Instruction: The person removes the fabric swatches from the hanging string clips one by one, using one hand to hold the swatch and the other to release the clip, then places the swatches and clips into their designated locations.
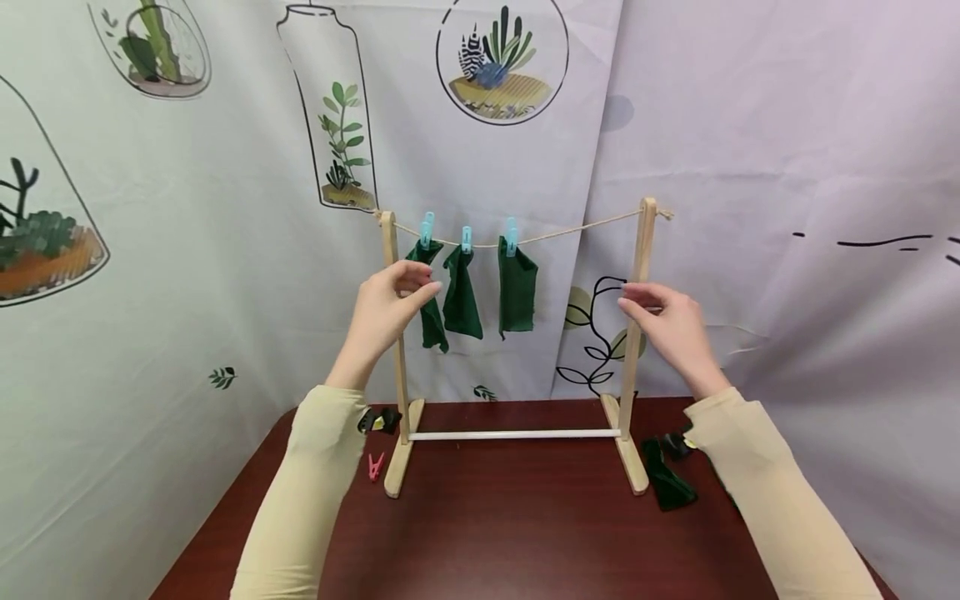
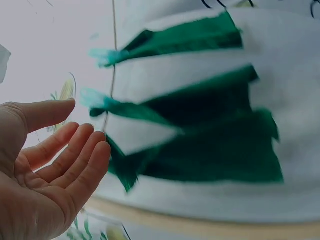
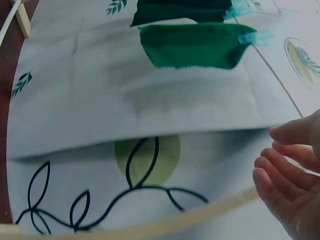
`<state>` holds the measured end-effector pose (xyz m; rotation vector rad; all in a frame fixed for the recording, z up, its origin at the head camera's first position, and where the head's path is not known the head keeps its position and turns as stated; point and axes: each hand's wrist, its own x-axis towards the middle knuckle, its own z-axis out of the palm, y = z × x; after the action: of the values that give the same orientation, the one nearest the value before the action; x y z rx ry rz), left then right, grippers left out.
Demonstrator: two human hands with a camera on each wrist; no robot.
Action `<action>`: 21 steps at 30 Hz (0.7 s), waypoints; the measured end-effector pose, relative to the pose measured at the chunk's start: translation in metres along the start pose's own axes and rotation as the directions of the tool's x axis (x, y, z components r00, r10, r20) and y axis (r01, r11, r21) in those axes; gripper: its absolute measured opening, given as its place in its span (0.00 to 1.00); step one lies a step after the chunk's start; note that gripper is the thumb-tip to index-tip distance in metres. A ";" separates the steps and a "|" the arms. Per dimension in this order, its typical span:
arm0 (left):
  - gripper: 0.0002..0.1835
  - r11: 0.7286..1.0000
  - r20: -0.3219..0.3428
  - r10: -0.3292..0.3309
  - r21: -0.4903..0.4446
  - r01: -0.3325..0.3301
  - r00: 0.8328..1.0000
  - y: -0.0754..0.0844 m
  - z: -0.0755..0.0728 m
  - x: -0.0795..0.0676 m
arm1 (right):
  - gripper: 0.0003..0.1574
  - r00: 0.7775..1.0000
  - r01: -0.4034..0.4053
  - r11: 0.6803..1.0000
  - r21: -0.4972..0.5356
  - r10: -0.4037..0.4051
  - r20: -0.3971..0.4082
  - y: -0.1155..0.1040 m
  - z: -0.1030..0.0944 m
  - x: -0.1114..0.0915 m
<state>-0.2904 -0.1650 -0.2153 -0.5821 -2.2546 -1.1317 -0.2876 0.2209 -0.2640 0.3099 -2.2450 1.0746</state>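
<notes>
At frame centre, three dark-green fabric pieces (image 1: 462,302) hang from light-blue plastic clothespins (image 1: 467,239); left hand (image 1: 393,296) and right hand (image 1: 669,321) are relaxed, empty.

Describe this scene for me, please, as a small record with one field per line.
Left grip: nothing visibly held; near the leftmost hanging cloth, contact unclear
Right grip: nothing visibly held; near the right post
Line: cord strung between two wooden posts
Hanging: three green cloths, one light-blue clip each
Table, left: red clip
Table, right: green cloth beside the rack's foot
</notes>
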 end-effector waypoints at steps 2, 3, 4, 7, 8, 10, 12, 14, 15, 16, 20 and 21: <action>0.18 1.000 0.012 0.006 -0.012 -0.006 1.000 0.009 0.007 0.006 | 0.21 1.000 0.011 1.000 0.010 -0.011 0.018 -0.006 0.006 0.005; 0.18 1.000 0.019 0.008 -0.019 -0.008 1.000 0.013 0.010 0.009 | 0.21 1.000 0.015 1.000 0.015 -0.015 0.025 -0.008 0.009 0.008; 0.18 1.000 0.027 0.011 -0.025 -0.011 1.000 0.017 0.014 0.012 | 0.21 0.999 0.016 1.000 0.023 -0.017 0.033 -0.011 0.013 0.011; 0.19 0.999 0.059 0.023 -0.038 -0.021 0.998 0.027 0.024 0.022 | 0.22 0.998 0.028 0.999 0.041 -0.030 0.051 -0.018 0.022 0.019; 0.20 0.999 0.070 0.029 -0.039 -0.026 0.997 0.030 0.027 0.025 | 0.22 0.998 0.033 0.998 0.049 -0.035 0.055 -0.021 0.025 0.021; 0.20 0.998 0.088 0.039 -0.045 -0.035 0.995 0.035 0.033 0.031 | 0.22 0.997 0.042 0.997 0.064 -0.046 0.065 -0.025 0.030 0.026; 0.21 0.998 0.099 0.046 -0.053 -0.040 0.994 0.039 0.039 0.037 | 0.22 0.996 0.048 0.996 0.079 -0.054 0.074 -0.030 0.035 0.029; 0.21 0.997 0.097 0.052 -0.063 -0.046 0.994 0.041 0.043 0.042 | 0.22 0.994 0.047 0.994 0.097 -0.056 0.089 -0.035 0.041 0.033; 0.22 0.996 0.094 0.054 -0.069 -0.047 0.994 0.042 0.045 0.044 | 0.22 0.994 0.048 0.994 0.101 -0.057 0.096 -0.037 0.044 0.034; 0.22 0.996 0.089 0.056 -0.074 -0.049 0.994 0.043 0.047 0.047 | 0.22 0.993 0.048 0.993 0.107 -0.059 0.104 -0.040 0.047 0.035; 0.22 0.996 0.065 0.067 -0.069 -0.062 0.996 0.047 0.053 0.057 | 0.22 0.991 0.047 0.991 0.123 -0.062 0.122 -0.047 0.057 0.039; 0.22 0.996 0.062 0.069 -0.065 -0.065 0.996 0.049 0.054 0.059 | 0.22 0.991 0.046 0.991 0.128 -0.062 0.122 -0.048 0.060 0.040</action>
<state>-0.3211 -0.0852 -0.1760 -0.7235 -2.2423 -1.1701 -0.3230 0.1463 -0.2370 0.5018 -2.2694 1.1991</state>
